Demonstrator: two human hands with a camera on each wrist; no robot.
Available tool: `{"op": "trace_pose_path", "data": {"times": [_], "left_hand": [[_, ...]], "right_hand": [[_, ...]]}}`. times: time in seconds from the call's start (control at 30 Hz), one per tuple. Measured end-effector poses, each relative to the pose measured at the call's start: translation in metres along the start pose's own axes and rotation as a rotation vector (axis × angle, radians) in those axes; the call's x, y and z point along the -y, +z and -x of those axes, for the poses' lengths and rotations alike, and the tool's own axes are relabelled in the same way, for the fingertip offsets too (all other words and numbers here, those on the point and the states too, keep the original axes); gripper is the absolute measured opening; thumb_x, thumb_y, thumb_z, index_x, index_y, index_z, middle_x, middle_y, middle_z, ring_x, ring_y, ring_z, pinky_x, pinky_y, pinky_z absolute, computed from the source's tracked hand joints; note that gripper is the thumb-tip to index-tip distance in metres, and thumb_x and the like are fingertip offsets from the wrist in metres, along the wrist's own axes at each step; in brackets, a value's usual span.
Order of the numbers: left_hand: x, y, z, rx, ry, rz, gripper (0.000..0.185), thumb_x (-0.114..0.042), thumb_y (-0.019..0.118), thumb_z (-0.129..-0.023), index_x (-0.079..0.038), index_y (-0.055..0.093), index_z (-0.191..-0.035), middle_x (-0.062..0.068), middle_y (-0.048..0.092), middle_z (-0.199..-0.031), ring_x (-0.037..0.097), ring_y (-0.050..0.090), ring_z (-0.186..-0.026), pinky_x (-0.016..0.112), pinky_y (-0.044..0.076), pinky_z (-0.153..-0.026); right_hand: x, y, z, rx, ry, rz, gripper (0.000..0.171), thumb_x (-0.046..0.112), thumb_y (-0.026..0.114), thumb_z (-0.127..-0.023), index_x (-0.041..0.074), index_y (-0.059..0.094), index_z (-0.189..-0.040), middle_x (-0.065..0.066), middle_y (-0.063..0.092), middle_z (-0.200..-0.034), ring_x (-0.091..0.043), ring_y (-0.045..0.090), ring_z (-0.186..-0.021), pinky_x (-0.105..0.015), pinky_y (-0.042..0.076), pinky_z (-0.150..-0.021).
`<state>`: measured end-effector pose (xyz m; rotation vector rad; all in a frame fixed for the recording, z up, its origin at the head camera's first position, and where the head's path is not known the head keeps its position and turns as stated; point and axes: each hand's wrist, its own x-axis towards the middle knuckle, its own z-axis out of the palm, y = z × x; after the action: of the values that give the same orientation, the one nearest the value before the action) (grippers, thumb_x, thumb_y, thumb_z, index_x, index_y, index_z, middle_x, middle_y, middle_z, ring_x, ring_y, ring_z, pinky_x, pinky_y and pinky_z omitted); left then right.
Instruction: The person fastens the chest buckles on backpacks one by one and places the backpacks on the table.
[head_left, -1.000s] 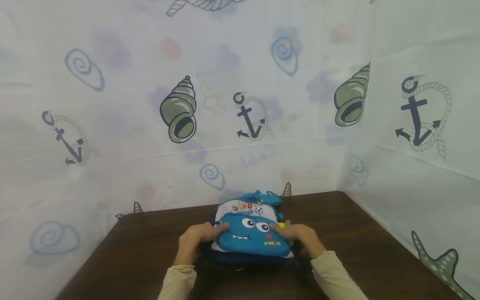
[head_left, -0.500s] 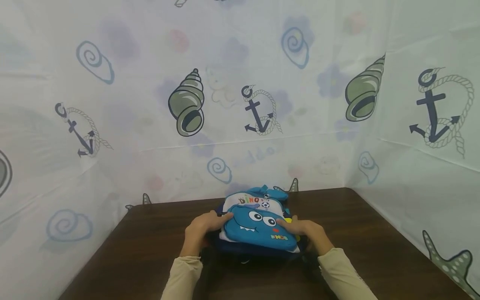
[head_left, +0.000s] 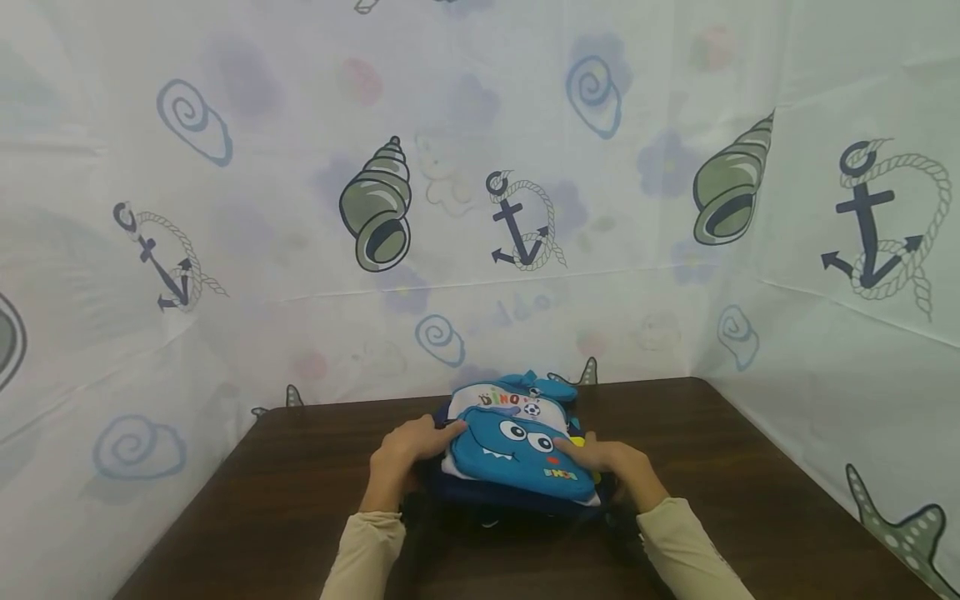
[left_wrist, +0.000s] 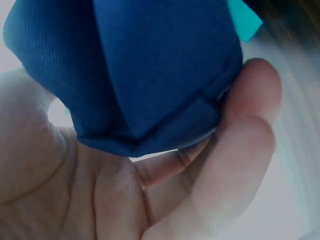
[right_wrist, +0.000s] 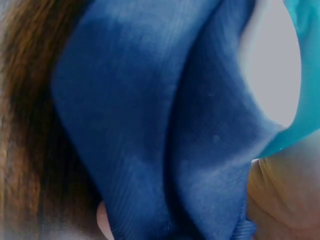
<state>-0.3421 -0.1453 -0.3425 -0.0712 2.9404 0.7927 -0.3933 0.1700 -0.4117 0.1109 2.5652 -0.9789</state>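
A small blue and white backpack (head_left: 517,458) with a cartoon dinosaur face and the word DINO lies face up on the brown table. My left hand (head_left: 408,454) grips its left side, thumb on the front pocket. In the left wrist view, curled fingers (left_wrist: 240,150) wrap around the navy fabric (left_wrist: 150,70). On the opposite side my right hand (head_left: 607,462) holds the bag, its thumb on the pocket near the eyes. The right wrist view has the navy side panel (right_wrist: 130,100) filling most of it; only a fingertip and part of the palm show there.
The dark brown wooden table (head_left: 315,467) extends on both sides of the bag. White curtains (head_left: 300,167) printed with shells, anchors and starfish hang behind the table and along its sides.
Between the first two frames the head view shifted, and the backpack tilted slightly, its right side lower. Both hands kept their hold. Since half a second ago almost nothing has moved.
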Motion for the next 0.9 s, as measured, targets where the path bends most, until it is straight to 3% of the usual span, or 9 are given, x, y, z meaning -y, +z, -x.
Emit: {"op": "trace_pose_path", "data": {"times": [0.2, 0.73, 0.9], "left_hand": [[-0.0019, -0.0006, -0.0012, -0.018, 0.036, 0.017, 0.085, -0.061, 0.051, -0.095, 0.009, 0.041, -0.143, 0.031, 0.058, -0.129, 0.043, 0.060, -0.106, 0.065, 0.048, -0.095], [-0.0024, -0.0019, -0.0030, -0.034, 0.077, 0.040, 0.080, -0.058, 0.052, -0.096, 0.009, 0.045, -0.140, 0.029, 0.060, -0.126, 0.041, 0.064, -0.102, 0.062, 0.051, -0.092], [-0.0003, -0.0004, -0.0050, -0.040, 0.063, 0.050, 0.079, -0.056, 0.050, -0.098, 0.008, 0.042, -0.144, 0.031, 0.055, -0.136, 0.046, 0.060, -0.114, 0.064, 0.047, -0.099]], "right_hand": [[0.0000, -0.0021, 0.0003, 0.004, -0.015, 0.003, 0.112, 0.078, 0.044, -0.089, -0.003, 0.005, -0.156, -0.034, 0.040, -0.133, -0.050, 0.054, -0.104, -0.057, 0.058, -0.074], [-0.0015, -0.0034, -0.0001, -0.003, -0.025, -0.004, 0.111, 0.078, 0.047, -0.086, 0.000, 0.010, -0.155, -0.031, 0.042, -0.130, -0.047, 0.054, -0.103, -0.055, 0.059, -0.072], [-0.0022, -0.0021, -0.0013, 0.003, -0.031, -0.007, 0.111, 0.078, 0.047, -0.087, -0.001, 0.010, -0.156, -0.032, 0.040, -0.133, -0.048, 0.053, -0.103, -0.055, 0.059, -0.071]]}}
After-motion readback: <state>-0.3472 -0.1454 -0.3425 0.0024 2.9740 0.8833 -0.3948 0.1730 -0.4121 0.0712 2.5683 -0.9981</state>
